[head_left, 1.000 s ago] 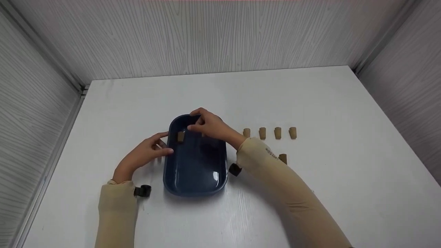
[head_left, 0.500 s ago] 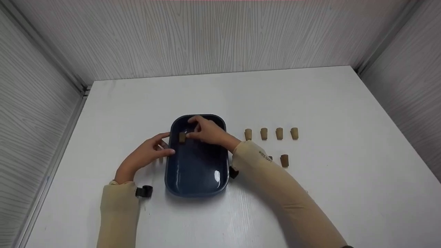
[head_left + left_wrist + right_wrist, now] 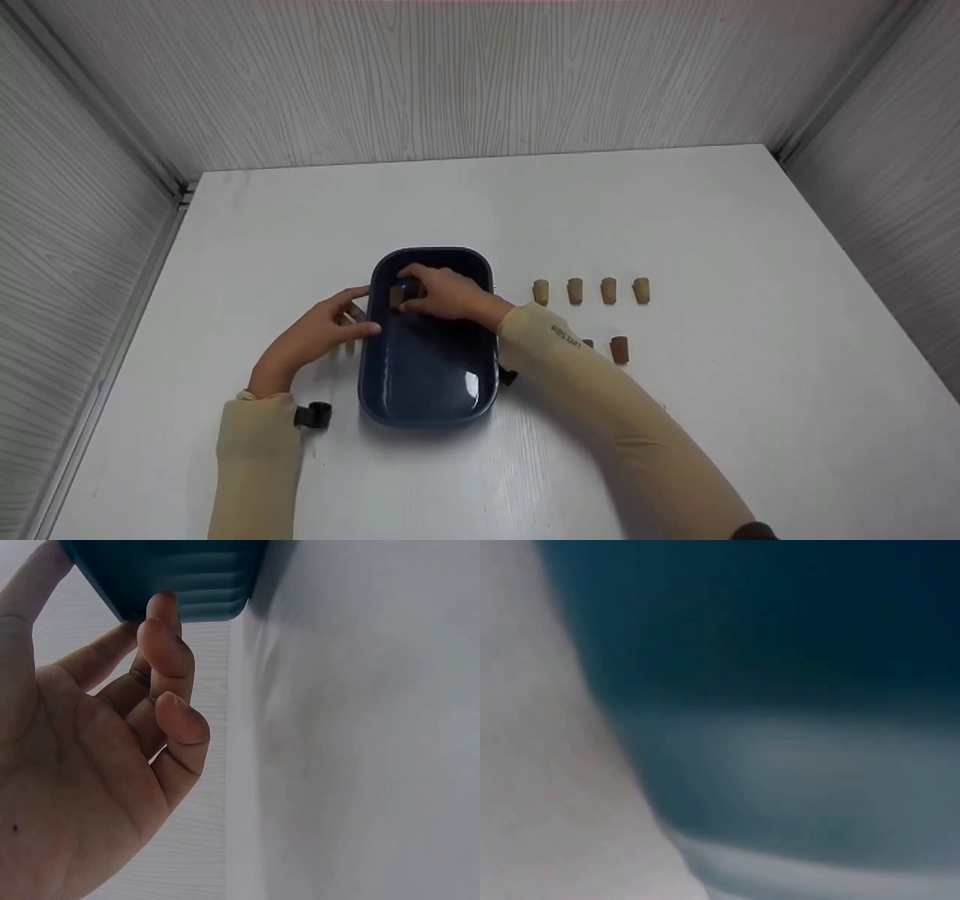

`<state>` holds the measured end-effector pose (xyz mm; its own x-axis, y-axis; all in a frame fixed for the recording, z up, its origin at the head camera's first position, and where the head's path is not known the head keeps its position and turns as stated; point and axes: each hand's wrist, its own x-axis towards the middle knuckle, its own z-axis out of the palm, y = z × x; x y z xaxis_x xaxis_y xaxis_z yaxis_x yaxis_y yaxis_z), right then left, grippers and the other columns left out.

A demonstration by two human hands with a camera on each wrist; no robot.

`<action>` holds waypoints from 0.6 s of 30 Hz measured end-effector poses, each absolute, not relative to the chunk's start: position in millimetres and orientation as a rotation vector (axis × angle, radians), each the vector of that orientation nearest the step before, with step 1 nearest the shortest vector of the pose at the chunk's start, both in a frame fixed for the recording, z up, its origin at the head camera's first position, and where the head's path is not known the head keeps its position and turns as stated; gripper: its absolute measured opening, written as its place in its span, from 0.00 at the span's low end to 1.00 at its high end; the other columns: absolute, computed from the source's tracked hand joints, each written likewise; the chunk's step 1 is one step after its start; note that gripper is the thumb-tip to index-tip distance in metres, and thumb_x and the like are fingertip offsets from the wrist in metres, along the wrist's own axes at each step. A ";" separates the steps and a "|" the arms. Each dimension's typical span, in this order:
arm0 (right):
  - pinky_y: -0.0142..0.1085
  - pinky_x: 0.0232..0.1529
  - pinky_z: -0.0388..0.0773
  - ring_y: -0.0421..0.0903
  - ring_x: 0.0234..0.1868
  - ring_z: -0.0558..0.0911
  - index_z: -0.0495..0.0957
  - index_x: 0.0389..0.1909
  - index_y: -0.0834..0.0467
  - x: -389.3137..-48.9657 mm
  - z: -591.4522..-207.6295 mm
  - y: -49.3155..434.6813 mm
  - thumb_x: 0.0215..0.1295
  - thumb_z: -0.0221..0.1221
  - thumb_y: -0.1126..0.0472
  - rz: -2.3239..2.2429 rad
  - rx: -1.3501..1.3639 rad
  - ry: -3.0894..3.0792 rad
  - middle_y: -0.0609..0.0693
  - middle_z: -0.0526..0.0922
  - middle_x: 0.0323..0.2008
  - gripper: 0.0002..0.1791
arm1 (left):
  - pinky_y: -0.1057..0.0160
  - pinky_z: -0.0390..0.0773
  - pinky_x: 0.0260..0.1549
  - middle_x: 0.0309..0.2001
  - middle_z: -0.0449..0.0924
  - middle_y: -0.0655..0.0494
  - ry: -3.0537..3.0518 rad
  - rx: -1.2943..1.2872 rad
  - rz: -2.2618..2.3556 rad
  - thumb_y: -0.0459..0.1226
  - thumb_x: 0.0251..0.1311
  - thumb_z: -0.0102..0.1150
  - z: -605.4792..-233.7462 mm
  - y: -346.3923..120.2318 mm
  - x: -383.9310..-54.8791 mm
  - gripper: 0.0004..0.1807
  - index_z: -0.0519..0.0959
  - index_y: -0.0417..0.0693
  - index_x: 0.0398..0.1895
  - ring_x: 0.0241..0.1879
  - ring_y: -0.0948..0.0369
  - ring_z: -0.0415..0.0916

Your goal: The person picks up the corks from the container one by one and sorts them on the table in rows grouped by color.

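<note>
A deep blue rectangular tray [image 3: 427, 375] with rounded corners stands on the white table. My left hand [image 3: 319, 330] holds its left side, thumb over the rim and index finger on the outer wall. In the left wrist view the other fingers curl below the ridged outside of the tray [image 3: 202, 585]. Inside, a brown cork stopper [image 3: 396, 298] stands near the far left corner. My right hand [image 3: 442, 292] reaches into the tray with thumb and index tips right at that cork; I cannot tell whether they pinch it. The right wrist view is blurred, filled by the tray wall [image 3: 780, 780].
Right of the tray, several light tapered corks [image 3: 609, 290] form a row. Nearer me stands a darker cork [image 3: 619, 349], and another small top [image 3: 588, 343] shows partly behind my right sleeve [image 3: 585, 375]. Grey wood-grain walls [image 3: 480, 82] enclose the table at back and sides.
My right hand has moved down and left inside the tray, from over its far end to the cork. The left hand has kept its hold on the rim.
</note>
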<state>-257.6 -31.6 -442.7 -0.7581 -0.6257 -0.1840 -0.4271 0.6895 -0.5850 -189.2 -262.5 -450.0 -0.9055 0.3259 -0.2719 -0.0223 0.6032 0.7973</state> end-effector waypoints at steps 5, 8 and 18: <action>0.45 0.56 0.74 0.45 0.51 0.79 0.63 0.71 0.48 -258.2 -446.1 -34.7 0.66 0.59 0.47 -0.643 -0.843 2.519 0.50 0.75 0.62 0.33 | 0.58 0.72 0.35 0.47 0.76 0.47 2.454 0.239 1.224 0.53 0.60 0.61 -450.8 -262.1 -187.1 0.41 0.58 0.55 0.74 0.37 0.55 0.74; 0.49 0.60 0.71 0.48 0.59 0.77 0.60 0.72 0.46 -258.6 -448.0 -36.2 0.66 0.59 0.45 -0.607 -0.828 2.494 0.51 0.72 0.66 0.35 | 0.59 0.72 0.35 0.47 0.76 0.47 2.450 0.234 1.229 0.54 0.60 0.61 -451.6 -262.6 -186.4 0.40 0.59 0.55 0.74 0.37 0.55 0.74; 0.46 0.61 0.70 0.47 0.60 0.76 0.65 0.68 0.48 -260.6 -448.6 -34.8 0.65 0.59 0.45 -0.603 -0.846 2.478 0.50 0.75 0.62 0.32 | 0.59 0.73 0.35 0.47 0.77 0.47 2.452 0.254 1.243 0.56 0.59 0.62 -450.5 -262.1 -187.8 0.42 0.59 0.53 0.73 0.36 0.56 0.74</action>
<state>-260.6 -34.8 -448.6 -0.7103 -0.6496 -0.2712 -0.4524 0.7164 -0.5312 -187.8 -262.1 -450.5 -0.9121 0.3248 -0.2502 -0.0098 0.5929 0.8052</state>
